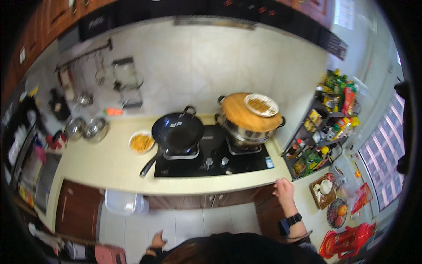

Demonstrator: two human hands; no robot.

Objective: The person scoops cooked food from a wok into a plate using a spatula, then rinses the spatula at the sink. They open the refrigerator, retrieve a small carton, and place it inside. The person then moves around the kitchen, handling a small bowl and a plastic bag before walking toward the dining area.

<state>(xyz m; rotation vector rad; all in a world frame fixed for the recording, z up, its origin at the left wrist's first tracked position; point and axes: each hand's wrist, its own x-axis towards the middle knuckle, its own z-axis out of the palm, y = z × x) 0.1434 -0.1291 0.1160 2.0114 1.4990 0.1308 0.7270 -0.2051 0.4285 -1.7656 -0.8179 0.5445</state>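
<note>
My right hand [284, 189] hovers by the front edge of the counter, right of the cooktop, fingers loosely bent and holding nothing I can see. Low over the floor hangs my left hand [158, 240], apparently bare, its thumb and a finger apart. On the left burner of the black gas cooktop [214, 166] sits a black wok [178, 133], its handle pointing to the front left. A steel pot [249, 134] stands on the right burner under a round wooden board [235, 112]. A white plate of thin brownish strips [258, 105] rests on that board.
Left of the wok is a bowl of shredded orange-yellow food [141, 142]; steel bowls [95, 128] stand farther left. A seasoning rack [313, 138], wicker basket [323, 191], fruit bowl [337, 213] and red thermos jug [349, 241] line the right side. A clear plastic bin [122, 202] sits below the counter.
</note>
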